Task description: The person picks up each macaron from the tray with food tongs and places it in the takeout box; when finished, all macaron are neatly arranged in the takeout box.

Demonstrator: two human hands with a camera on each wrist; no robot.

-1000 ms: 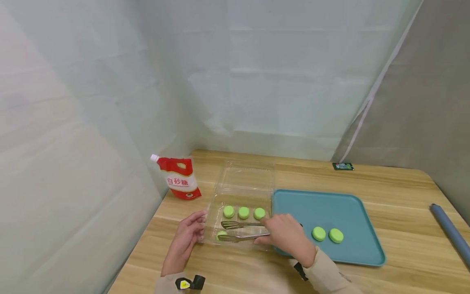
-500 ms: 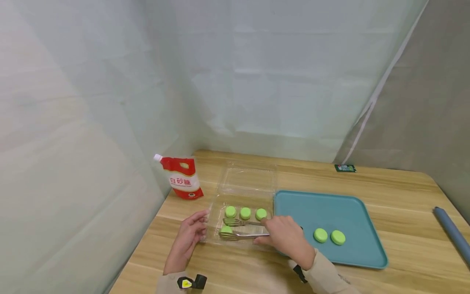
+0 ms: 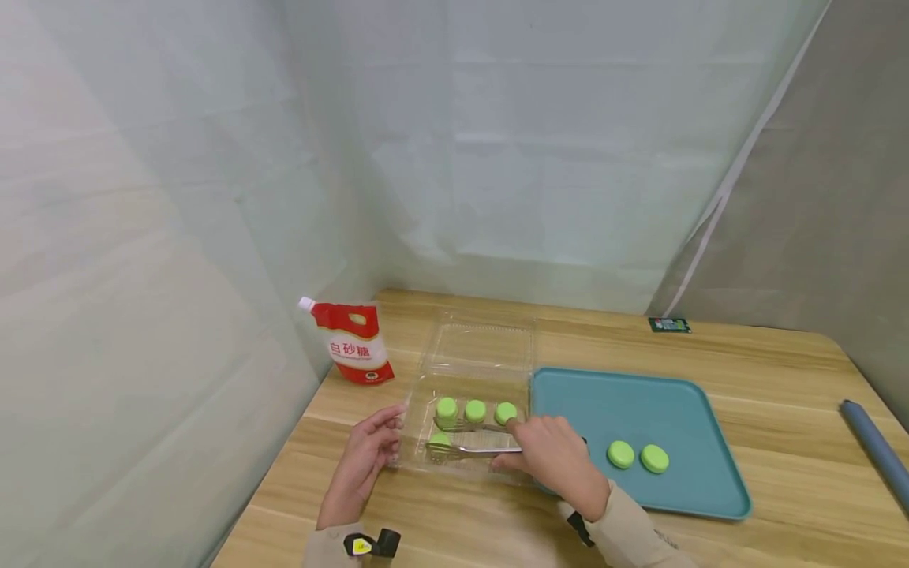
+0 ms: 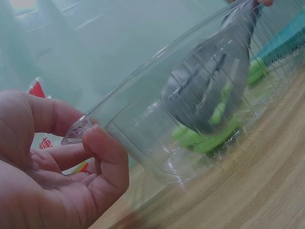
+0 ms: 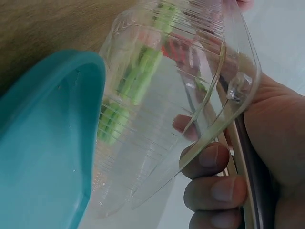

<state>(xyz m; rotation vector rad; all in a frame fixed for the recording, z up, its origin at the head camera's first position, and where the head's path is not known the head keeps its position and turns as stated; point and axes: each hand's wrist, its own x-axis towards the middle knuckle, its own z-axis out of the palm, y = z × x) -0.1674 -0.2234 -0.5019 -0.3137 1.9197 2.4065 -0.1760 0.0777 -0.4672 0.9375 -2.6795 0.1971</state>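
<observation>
My left hand (image 3: 362, 461) pinches the left rim of an open clear plastic container (image 4: 138, 100) between thumb and fingers. My right hand (image 3: 557, 457) grips metal tongs (image 3: 490, 452), their slotted heads reaching left into the container. A green macaron (image 3: 439, 442) at the container's front left lies by the nearer tong head, partly covered by it. Behind, a row of three more holds a left macaron (image 3: 447, 409), a middle macaron (image 3: 475, 411) and a right macaron (image 3: 506, 412). Through the clear wall, the left wrist view shows a tong head (image 4: 205, 90) just over green macarons.
Touching or close beside the container's right side lies a teal tray (image 3: 639, 402) with two green macarons (image 3: 621, 454) on it. A red-and-white sugar pouch (image 3: 357, 343) stands back left. A small dark card (image 3: 669, 325) and a grey-blue roll (image 3: 877, 450) lie farther right.
The tong heads have shifted slightly away from me inside the container, and the front-left macaron has moved back toward the row with them. My left hand keeps its pinch on the rim.
</observation>
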